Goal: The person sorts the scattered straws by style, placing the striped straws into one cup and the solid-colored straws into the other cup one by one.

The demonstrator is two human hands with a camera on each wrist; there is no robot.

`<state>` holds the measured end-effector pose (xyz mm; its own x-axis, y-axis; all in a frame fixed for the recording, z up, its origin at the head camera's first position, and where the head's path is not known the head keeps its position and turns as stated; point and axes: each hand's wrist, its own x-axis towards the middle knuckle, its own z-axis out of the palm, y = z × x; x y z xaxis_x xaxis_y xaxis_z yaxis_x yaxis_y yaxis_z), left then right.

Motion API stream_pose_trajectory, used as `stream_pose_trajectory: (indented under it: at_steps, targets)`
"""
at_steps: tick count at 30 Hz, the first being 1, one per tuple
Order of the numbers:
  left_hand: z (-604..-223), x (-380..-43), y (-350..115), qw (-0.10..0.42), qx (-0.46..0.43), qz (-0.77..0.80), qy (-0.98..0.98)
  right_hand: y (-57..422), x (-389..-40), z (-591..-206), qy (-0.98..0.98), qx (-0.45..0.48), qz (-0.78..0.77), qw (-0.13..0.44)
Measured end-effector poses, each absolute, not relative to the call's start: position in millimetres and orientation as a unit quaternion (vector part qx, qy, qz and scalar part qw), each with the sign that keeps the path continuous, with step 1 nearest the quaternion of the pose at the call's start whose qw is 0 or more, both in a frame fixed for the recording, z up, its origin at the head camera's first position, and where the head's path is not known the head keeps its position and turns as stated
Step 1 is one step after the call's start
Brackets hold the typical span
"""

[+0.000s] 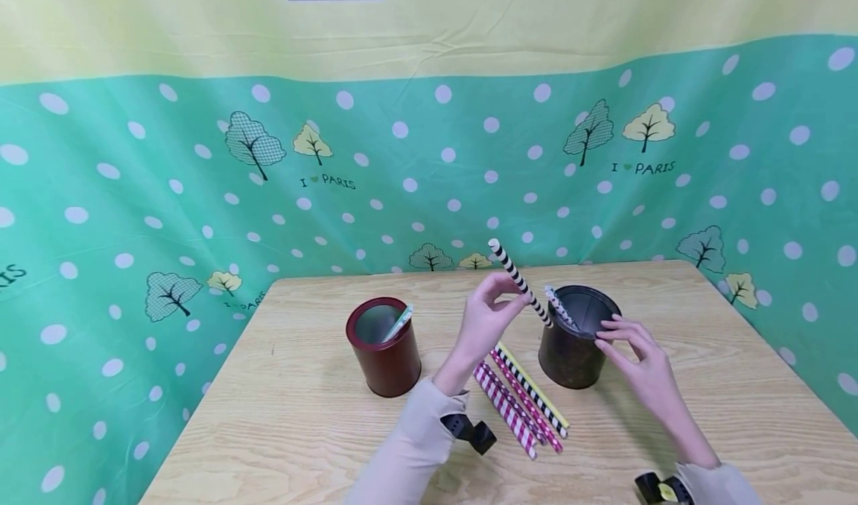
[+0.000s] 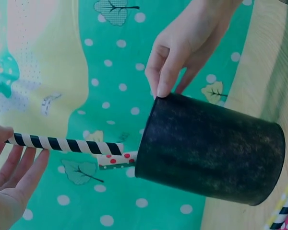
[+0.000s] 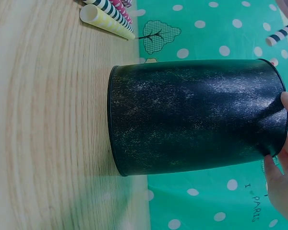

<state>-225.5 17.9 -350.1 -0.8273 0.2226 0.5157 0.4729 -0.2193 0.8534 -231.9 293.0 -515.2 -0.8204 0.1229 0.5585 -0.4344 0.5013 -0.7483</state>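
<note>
My left hand (image 1: pixel 484 320) pinches a black-and-white striped paper straw (image 1: pixel 509 267) between thumb and fingers. The straw slants, its lower end just outside the near-left rim of a black can (image 1: pixel 570 360). My right hand (image 1: pixel 640 367) holds the can's right rim with its thumb and fingertips. Upright on the table, the can has dotted straws (image 2: pixel 121 159) sticking out of its mouth; one shows red dots, another is green with white dots. How deep they reach is hidden by the can wall.
Left of my left hand stands a dark red can (image 1: pixel 392 367) with a light green patterned straw (image 1: pixel 400 322) leaning in it. Several straws lie side by side between the cans, including a pink-and-white striped straw (image 1: pixel 503 408) and a yellow straw (image 1: pixel 536 384). A dotted cloth (image 1: pixel 375 222) hangs behind.
</note>
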Motion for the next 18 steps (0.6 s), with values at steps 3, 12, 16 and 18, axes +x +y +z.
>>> stream_pose_trajectory:
  at_steps: [3,12,16,18]
  targets:
    - [-349,-227,23,0.089,-0.278,-0.736,-0.611,293,-232,-515,-0.815,0.103,0.494,0.286]
    - [-349,-229,37,0.090,-0.257,-0.757,-0.594,293,-231,-515,-0.819,0.099,0.487,0.286]
    - [-344,-223,41,0.084,-0.254,-0.767,-0.583,293,-231,-515,-0.818,0.101,0.489,0.286]
    - [-341,-220,43,0.083,-0.254,-0.768,-0.582,293,-231,-515,-0.815,0.104,0.492,0.287]
